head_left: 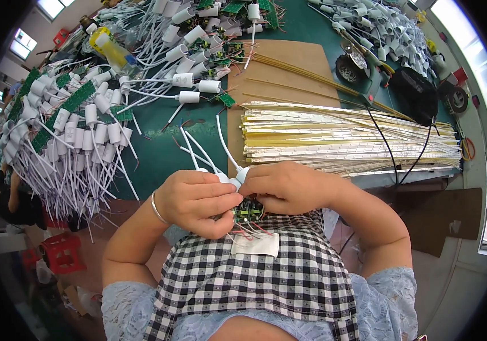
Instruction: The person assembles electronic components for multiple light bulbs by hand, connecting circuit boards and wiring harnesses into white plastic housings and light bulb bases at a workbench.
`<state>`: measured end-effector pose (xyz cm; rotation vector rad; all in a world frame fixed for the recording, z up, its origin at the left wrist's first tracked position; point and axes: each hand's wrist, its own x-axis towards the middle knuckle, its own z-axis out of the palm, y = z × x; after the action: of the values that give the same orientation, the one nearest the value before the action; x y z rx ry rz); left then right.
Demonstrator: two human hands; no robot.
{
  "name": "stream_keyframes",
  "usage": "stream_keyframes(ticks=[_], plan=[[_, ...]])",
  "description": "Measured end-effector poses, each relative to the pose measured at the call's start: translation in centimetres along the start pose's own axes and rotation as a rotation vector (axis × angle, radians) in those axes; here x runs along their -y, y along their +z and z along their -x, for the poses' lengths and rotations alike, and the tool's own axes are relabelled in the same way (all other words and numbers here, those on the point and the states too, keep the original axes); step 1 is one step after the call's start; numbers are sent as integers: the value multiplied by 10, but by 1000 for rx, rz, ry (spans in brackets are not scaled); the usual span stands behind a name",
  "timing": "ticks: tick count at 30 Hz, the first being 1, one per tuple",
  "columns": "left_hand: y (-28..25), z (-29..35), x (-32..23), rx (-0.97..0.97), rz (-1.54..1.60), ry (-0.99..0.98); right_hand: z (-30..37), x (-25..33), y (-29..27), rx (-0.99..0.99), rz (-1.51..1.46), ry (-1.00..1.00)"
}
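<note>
In front of my apron, both hands are closed around a small cluster of white plastic cylinder housings [242,174]. White cables [224,143] run from them away over the green table edge. My left hand [200,203] wraps the left side of the cluster, fingers curled. The fingers of my right hand [284,187] pinch the right side, their tips partly hidden. Below the fingers a green circuit board [248,210] with small components shows, and thin red and white wires [250,229] trail from it.
Cabled white housings with green boards [73,122] are heaped at left, others [198,48] at the far middle. Long metallic and yellow strips [340,136] lie on brown board [286,54] at right. A yellow bottle [110,48], a dark dish [348,69] and black cables [388,142] are farther off.
</note>
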<state>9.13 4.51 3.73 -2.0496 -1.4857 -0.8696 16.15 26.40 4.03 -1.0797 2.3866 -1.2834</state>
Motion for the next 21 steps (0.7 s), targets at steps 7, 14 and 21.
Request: stream_keyframes(ticks=[7, 14, 21], plan=[[-1, 1, -1, 22, 20, -27, -1, -3, 2, -6, -27, -28], [-10, 1, 3, 165, 13, -86, 7, -1, -10, 86, -32, 93], [-4, -1, 11, 179, 106, -333, 6, 11, -19, 24, -150, 109]])
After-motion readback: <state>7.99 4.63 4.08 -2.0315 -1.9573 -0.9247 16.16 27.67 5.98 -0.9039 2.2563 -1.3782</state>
